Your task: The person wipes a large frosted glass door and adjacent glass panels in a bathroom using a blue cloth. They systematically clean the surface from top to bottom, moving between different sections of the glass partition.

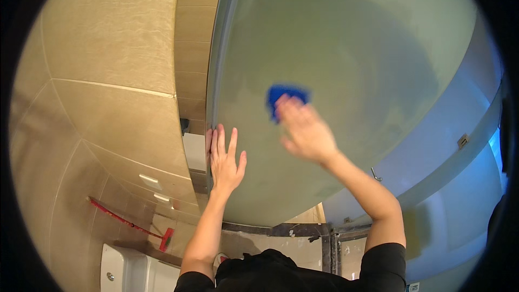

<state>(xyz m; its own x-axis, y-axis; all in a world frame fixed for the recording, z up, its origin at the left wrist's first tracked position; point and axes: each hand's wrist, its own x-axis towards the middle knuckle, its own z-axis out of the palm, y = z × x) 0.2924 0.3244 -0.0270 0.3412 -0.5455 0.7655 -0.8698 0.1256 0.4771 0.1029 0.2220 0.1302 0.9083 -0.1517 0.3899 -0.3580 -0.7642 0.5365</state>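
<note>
A large frosted glass panel fills the middle of the view. Flat against it, my right hand presses a folded blue cloth, which sticks out past the fingertips; both are slightly blurred. My left hand lies lower on the panel's left edge, by the metal edge strip. Its fingers are spread and it holds nothing.
Left of the panel is a tiled wall with white switch plates. A red-handled broom leans near a white ceramic fixture. A metal door handle shows at right. Dark sill strips cross the floor.
</note>
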